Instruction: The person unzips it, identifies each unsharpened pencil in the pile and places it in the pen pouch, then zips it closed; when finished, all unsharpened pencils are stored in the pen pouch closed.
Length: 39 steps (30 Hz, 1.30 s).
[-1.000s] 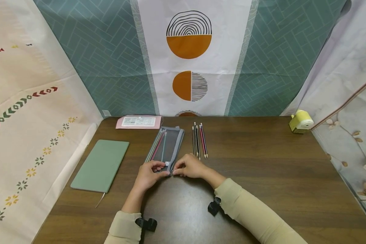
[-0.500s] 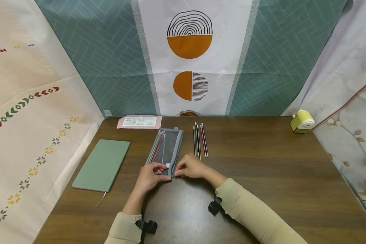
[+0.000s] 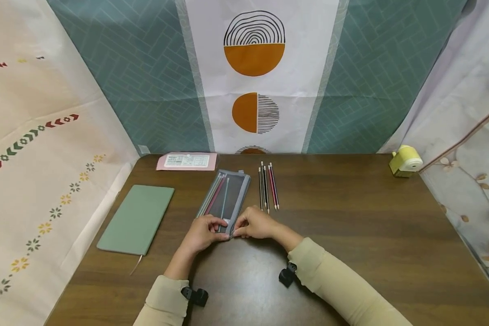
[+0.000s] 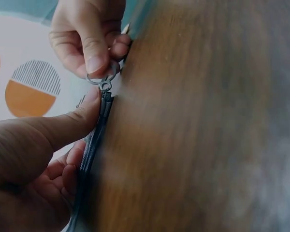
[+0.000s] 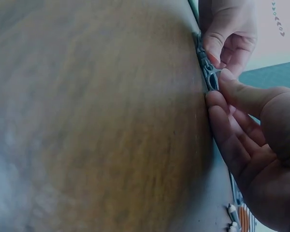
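Note:
In the head view a grey see-through zip pouch [image 3: 237,192] lies flat on the table, with several pencils [image 3: 213,195] inside along its left part. The left hand [image 3: 202,234] grips the pouch's near end, thumb on its edge and the other fingers curled at the pouch. Beside it the right hand [image 3: 255,222] pinches the zipper pull [image 5: 212,79], a metal ring, at the near right corner. Thumb and fingers meet on that ring [image 4: 105,83] in the left wrist view. How far the zip runs open is too small to tell.
Several loose pencils [image 3: 266,188] lie right of the pouch. A green notebook [image 3: 136,220] rests at the left, and a pink packet [image 3: 186,161] at the back edge. The yellow pencil sharpener [image 3: 406,160] stands at the far right corner of the wooden table [image 3: 350,217].
The pouch's near end has come slightly nearer the person, and its far end has swung a little to the right. Both hands keep their grip.

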Motion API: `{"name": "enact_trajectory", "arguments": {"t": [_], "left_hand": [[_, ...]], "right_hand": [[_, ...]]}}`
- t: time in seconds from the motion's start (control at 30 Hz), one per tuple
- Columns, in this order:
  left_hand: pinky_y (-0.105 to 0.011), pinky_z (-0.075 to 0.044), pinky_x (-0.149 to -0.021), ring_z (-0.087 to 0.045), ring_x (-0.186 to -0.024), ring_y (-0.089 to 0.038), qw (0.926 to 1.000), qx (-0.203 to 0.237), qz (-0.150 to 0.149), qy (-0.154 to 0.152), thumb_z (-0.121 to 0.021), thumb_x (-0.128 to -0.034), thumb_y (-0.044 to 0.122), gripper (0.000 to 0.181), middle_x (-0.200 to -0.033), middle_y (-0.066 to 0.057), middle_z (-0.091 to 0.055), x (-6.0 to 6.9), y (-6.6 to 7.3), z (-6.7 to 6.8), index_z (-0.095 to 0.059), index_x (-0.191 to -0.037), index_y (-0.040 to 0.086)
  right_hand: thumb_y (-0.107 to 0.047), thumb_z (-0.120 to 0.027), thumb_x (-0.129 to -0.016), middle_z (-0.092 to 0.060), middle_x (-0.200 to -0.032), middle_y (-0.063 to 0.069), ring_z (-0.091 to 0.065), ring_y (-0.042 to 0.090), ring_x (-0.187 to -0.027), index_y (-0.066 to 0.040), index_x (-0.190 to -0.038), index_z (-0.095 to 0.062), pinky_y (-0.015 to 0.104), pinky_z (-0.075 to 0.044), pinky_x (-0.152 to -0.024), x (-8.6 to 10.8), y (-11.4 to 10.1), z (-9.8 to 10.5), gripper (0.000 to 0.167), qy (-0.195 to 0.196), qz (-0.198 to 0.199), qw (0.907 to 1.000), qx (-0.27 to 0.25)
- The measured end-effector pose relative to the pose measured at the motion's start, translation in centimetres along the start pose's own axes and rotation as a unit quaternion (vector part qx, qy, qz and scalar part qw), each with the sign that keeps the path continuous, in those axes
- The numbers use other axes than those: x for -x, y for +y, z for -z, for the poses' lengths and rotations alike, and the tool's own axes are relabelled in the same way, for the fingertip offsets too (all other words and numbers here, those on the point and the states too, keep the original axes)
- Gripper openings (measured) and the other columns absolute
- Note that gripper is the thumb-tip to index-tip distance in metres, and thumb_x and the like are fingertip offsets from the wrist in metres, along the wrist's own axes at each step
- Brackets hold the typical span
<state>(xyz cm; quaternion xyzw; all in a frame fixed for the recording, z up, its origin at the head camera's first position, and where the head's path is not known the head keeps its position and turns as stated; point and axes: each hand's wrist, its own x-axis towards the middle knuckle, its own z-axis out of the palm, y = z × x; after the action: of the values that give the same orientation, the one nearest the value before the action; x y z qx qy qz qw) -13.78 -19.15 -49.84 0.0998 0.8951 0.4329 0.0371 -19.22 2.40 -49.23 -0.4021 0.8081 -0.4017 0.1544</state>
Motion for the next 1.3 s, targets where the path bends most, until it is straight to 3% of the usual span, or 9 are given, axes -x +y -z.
{"name": "enact_trajectory", "arguments": {"t": [0.07,0.37,0.6,0.73,0.9,1.13,1.3], "left_hand": [[-0.02,-0.038,-0.052,-0.046,-0.061,-0.009,1.0,-0.002,-0.004,-0.001,-0.092,-0.0712,0.009,0.027,-0.074,-0.004,-0.054,0.0,0.0,0.2,-0.077,-0.092,0.002],[-0.021,-0.038,-0.054,-0.045,-0.063,-0.009,0.9999,0.01,0.001,0.007,-0.093,-0.0701,0.008,0.028,-0.075,-0.003,-0.055,0.3,0.0,0.0,-0.076,-0.092,0.003],[-0.021,-0.037,-0.056,-0.046,-0.064,-0.011,0.9994,0.03,0.007,0.015,-0.093,-0.0695,0.009,0.032,-0.077,-0.003,-0.055,0.2,0.0,-0.2,-0.074,-0.094,0.006],[-0.021,-0.036,-0.054,-0.045,-0.063,-0.01,0.9993,0.035,0.009,0.013,-0.094,-0.0688,0.009,0.032,-0.077,-0.002,-0.055,0.5,-0.3,-0.1,-0.073,-0.093,0.007],[-0.021,-0.036,-0.054,-0.044,-0.062,-0.009,0.9995,0.031,0.01,-0.001,-0.094,-0.0686,0.01,0.032,-0.076,-0.002,-0.054,0.9,-0.5,0.1,-0.073,-0.092,0.008],[-0.021,-0.039,-0.056,-0.046,-0.064,-0.01,0.9992,0.032,0.005,-0.023,-0.094,-0.0698,0.011,0.033,-0.078,-0.003,-0.055,1.1,-0.5,0.6,-0.072,-0.094,0.006],[-0.021,-0.04,-0.057,-0.046,-0.065,-0.01,0.9985,0.035,0.003,-0.043,-0.093,-0.0707,0.011,0.033,-0.079,-0.004,-0.056,1.3,-0.5,0.9,-0.072,-0.096,0.005]], "right_hand": [[-0.014,-0.082,-0.085,-0.069,-0.062,-0.007,-0.057,-0.005,-0.053,-0.011,-0.076,-0.08,0.016,-0.048,-0.06,-0.2,-0.1,0.2,0.009,0.009,0.005,0.9997,0.024],[-0.012,-0.081,-0.086,-0.068,-0.061,-0.006,-0.056,-0.004,-0.054,-0.009,-0.079,-0.08,0.017,-0.046,-0.054,-0.8,0.9,1.1,0.008,0.099,-0.004,0.9941,0.044],[-0.011,-0.082,-0.085,-0.069,-0.065,-0.004,-0.058,0.0,-0.055,-0.008,-0.081,-0.08,0.022,-0.051,-0.059,-1.0,2.2,2.5,0.005,0.204,-0.015,0.9764,0.071],[-0.011,-0.081,-0.086,-0.072,-0.07,0.0,-0.06,0.003,-0.057,-0.005,-0.086,-0.081,0.024,-0.054,-0.061,-1.2,2.5,3.2,0.006,0.221,-0.005,0.9718,0.083],[-0.01,-0.082,-0.085,-0.074,-0.073,0.003,-0.063,0.005,-0.058,-0.005,-0.086,-0.081,0.028,-0.056,-0.063,-1.2,3.1,4.1,0.005,0.259,-0.029,0.9609,0.095],[-0.011,-0.081,-0.087,-0.074,-0.072,0.002,-0.065,0.007,-0.06,-0.007,-0.087,-0.082,0.032,-0.058,-0.067,-1.2,4.0,4.7,0.005,0.265,-0.031,0.9587,0.099],[-0.011,-0.081,-0.086,-0.075,-0.074,0.003,-0.065,0.008,-0.059,-0.006,-0.086,-0.081,0.033,-0.058,-0.067,-1.1,4.6,5.0,0.005,0.287,-0.039,0.9521,0.098]]}}
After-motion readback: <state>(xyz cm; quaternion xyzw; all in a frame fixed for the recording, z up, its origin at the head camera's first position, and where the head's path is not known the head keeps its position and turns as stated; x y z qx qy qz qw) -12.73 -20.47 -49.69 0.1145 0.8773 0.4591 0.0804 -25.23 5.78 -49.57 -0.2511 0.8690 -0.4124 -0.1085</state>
